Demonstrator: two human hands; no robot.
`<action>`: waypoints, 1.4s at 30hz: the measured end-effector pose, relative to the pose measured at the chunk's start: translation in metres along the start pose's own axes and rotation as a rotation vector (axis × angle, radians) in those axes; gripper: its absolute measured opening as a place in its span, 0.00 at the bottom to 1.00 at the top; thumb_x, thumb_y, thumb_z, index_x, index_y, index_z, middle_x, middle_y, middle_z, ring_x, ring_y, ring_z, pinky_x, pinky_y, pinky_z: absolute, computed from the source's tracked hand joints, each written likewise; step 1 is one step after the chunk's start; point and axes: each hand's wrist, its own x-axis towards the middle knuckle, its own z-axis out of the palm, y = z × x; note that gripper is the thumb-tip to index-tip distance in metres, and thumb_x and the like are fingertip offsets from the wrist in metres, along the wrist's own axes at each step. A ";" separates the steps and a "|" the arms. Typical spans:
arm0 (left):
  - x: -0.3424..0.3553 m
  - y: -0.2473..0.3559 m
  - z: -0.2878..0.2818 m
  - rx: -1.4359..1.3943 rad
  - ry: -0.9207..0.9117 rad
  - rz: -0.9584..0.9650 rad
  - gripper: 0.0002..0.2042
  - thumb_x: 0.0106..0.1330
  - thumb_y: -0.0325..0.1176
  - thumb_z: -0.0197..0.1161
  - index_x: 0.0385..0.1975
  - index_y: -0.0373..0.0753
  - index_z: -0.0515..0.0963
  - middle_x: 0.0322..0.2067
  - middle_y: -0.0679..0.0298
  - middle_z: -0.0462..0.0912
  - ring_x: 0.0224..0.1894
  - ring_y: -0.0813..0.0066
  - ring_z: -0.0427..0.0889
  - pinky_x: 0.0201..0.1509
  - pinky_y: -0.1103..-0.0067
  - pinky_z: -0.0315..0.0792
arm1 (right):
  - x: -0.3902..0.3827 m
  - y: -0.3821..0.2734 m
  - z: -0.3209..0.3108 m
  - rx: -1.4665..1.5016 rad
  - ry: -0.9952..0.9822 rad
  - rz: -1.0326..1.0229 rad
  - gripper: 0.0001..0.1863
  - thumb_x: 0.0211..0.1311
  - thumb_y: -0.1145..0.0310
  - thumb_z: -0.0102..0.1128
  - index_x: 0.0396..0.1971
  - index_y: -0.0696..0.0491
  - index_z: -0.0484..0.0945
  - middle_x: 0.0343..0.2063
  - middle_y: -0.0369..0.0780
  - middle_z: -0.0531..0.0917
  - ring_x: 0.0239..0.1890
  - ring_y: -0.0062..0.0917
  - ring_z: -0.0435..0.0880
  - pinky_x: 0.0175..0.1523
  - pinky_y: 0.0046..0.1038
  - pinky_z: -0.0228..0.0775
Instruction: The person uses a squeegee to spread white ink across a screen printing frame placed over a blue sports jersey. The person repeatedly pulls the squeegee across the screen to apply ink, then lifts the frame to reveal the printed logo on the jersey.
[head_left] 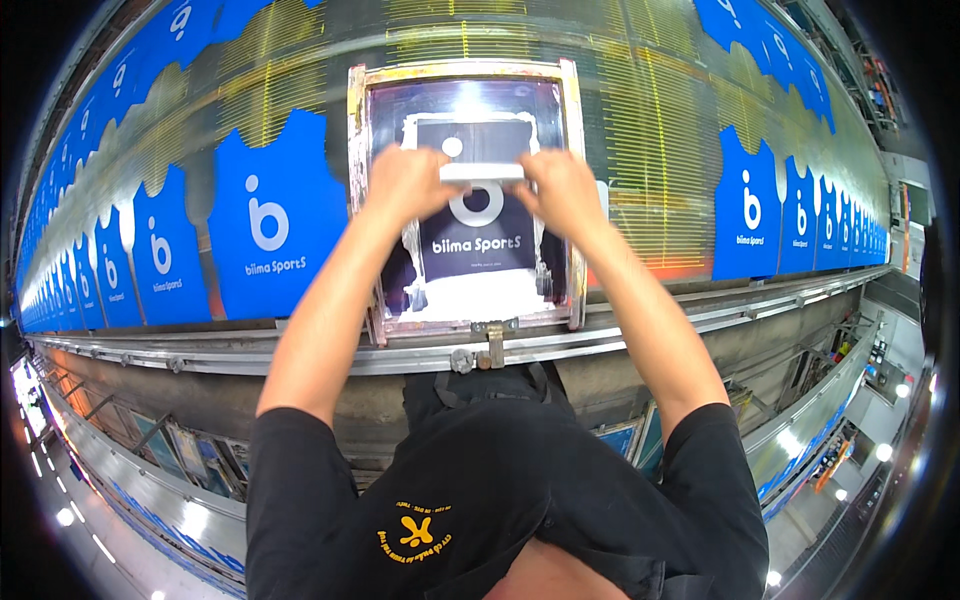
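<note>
Here's the long bench (650,150), sweeping right across the view, with rows of blue fabric panels along both flanks. The near panel on the left (305,215) already wears its white design, and so does the near one on the right (730,215): those look finished. Between them sits the framed screen (460,71), square in front of the person, and this position reads as mid-pass, its print not yet uncovered.

Both hands are in on it! Left hand (408,180) and right hand (558,185) have their fingers wrapped round opposite ends of a pale bar (482,173), likely a squeegee, lying crosswise over the upper half of the dark mesh. White ink (485,290) lies in a broad patch below the lettering, so there seems to be plenty unspread.

Now, the blind spots: whatever lies beneath the screen can't be seen, so that print can't be judged. Panels toward the rim shrink past checking. The bar covers the top of the ring design, its working edge is hidden, some fingertips are tucked out of sight, and the tiniest print is illegible.
</note>
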 end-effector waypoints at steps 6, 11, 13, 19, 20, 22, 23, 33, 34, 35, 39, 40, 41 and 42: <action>0.080 -0.034 0.004 0.035 -0.046 -0.189 0.17 0.55 0.55 0.79 0.33 0.48 0.92 0.28 0.56 0.90 0.35 0.52 0.90 0.41 0.60 0.81 | 0.084 0.035 0.022 -0.012 0.077 0.096 0.14 0.58 0.62 0.78 0.35 0.54 0.83 0.33 0.42 0.86 0.39 0.44 0.85 0.46 0.44 0.75; -0.016 -0.009 0.050 0.102 0.050 -0.046 0.14 0.55 0.49 0.78 0.36 0.50 0.91 0.32 0.61 0.92 0.34 0.59 0.89 0.42 0.65 0.77 | -0.018 0.004 0.046 -0.009 0.050 0.073 0.15 0.49 0.70 0.77 0.37 0.51 0.82 0.36 0.40 0.84 0.41 0.40 0.81 0.50 0.42 0.70; -0.080 0.019 0.062 0.090 0.066 -0.028 0.15 0.52 0.44 0.79 0.39 0.49 0.90 0.37 0.63 0.92 0.34 0.63 0.88 0.42 0.67 0.74 | -0.075 -0.026 0.044 -0.009 0.023 0.073 0.19 0.45 0.71 0.77 0.39 0.51 0.81 0.38 0.40 0.82 0.43 0.38 0.80 0.51 0.41 0.69; -0.154 0.064 0.070 -0.029 0.243 0.057 0.15 0.46 0.37 0.81 0.35 0.46 0.89 0.35 0.65 0.90 0.36 0.66 0.88 0.45 0.68 0.74 | -0.146 -0.072 0.032 0.104 0.121 0.024 0.20 0.42 0.73 0.75 0.39 0.52 0.81 0.35 0.38 0.82 0.41 0.35 0.80 0.48 0.40 0.68; -0.142 0.060 0.064 -0.024 0.163 0.048 0.14 0.47 0.40 0.81 0.33 0.46 0.89 0.33 0.64 0.90 0.35 0.65 0.88 0.44 0.68 0.75 | -0.136 -0.064 0.028 0.099 0.080 0.013 0.19 0.43 0.72 0.76 0.39 0.52 0.81 0.34 0.38 0.82 0.41 0.35 0.80 0.48 0.40 0.68; -0.102 0.040 0.045 -0.022 0.009 0.020 0.12 0.50 0.44 0.82 0.31 0.46 0.90 0.30 0.62 0.90 0.33 0.62 0.88 0.43 0.68 0.76 | -0.098 -0.037 0.018 0.097 0.029 -0.013 0.17 0.46 0.71 0.77 0.37 0.52 0.81 0.32 0.38 0.82 0.39 0.35 0.81 0.49 0.40 0.68; -0.075 0.030 0.034 0.010 0.003 0.018 0.14 0.52 0.47 0.81 0.29 0.46 0.90 0.28 0.60 0.90 0.32 0.59 0.88 0.41 0.65 0.77 | -0.071 -0.023 0.015 0.059 0.047 -0.029 0.16 0.49 0.69 0.78 0.36 0.52 0.81 0.31 0.39 0.82 0.38 0.37 0.81 0.48 0.41 0.69; 0.057 -0.025 0.027 0.038 0.102 -0.114 0.17 0.55 0.54 0.78 0.32 0.47 0.92 0.27 0.58 0.90 0.33 0.56 0.90 0.42 0.62 0.79 | 0.063 0.040 0.039 0.002 0.148 0.040 0.14 0.50 0.65 0.79 0.32 0.52 0.82 0.31 0.42 0.85 0.40 0.43 0.83 0.47 0.44 0.73; 0.036 -0.019 0.037 0.049 0.130 -0.092 0.16 0.56 0.52 0.77 0.32 0.47 0.92 0.28 0.58 0.90 0.34 0.56 0.90 0.43 0.62 0.78 | 0.039 0.034 0.043 0.003 0.178 0.017 0.13 0.50 0.65 0.79 0.32 0.51 0.82 0.32 0.41 0.85 0.41 0.42 0.84 0.48 0.43 0.72; 0.011 -0.012 0.047 0.109 0.122 -0.064 0.14 0.59 0.53 0.76 0.35 0.52 0.93 0.30 0.63 0.92 0.34 0.60 0.89 0.42 0.65 0.74 | 0.012 0.026 0.046 -0.015 0.176 -0.020 0.15 0.46 0.69 0.77 0.33 0.50 0.80 0.30 0.40 0.82 0.39 0.40 0.82 0.47 0.43 0.71; -0.108 0.042 0.073 0.040 0.215 -0.008 0.15 0.43 0.39 0.83 0.33 0.48 0.89 0.31 0.68 0.91 0.30 0.68 0.86 0.40 0.67 0.71 | -0.103 -0.033 0.045 0.050 0.102 0.020 0.22 0.39 0.74 0.77 0.38 0.50 0.80 0.33 0.39 0.80 0.38 0.37 0.77 0.44 0.40 0.67; -0.132 0.057 0.076 0.025 0.202 -0.024 0.17 0.41 0.35 0.82 0.34 0.49 0.88 0.34 0.68 0.92 0.32 0.70 0.86 0.41 0.68 0.71 | -0.126 -0.048 0.042 0.078 0.099 0.034 0.22 0.38 0.74 0.77 0.38 0.50 0.80 0.33 0.39 0.79 0.38 0.36 0.77 0.45 0.40 0.66; -0.151 0.068 0.077 -0.052 0.231 -0.013 0.18 0.40 0.31 0.82 0.35 0.48 0.88 0.36 0.69 0.92 0.34 0.70 0.86 0.42 0.69 0.71 | -0.145 -0.060 0.039 0.095 0.110 0.030 0.23 0.37 0.74 0.77 0.38 0.51 0.80 0.35 0.38 0.79 0.38 0.36 0.77 0.45 0.40 0.66; -0.163 0.077 0.078 -0.041 0.263 0.029 0.19 0.41 0.32 0.82 0.37 0.48 0.88 0.36 0.69 0.92 0.34 0.69 0.86 0.43 0.71 0.71 | -0.159 -0.069 0.037 0.063 0.122 0.022 0.23 0.37 0.73 0.78 0.39 0.51 0.80 0.36 0.38 0.79 0.39 0.37 0.78 0.46 0.39 0.67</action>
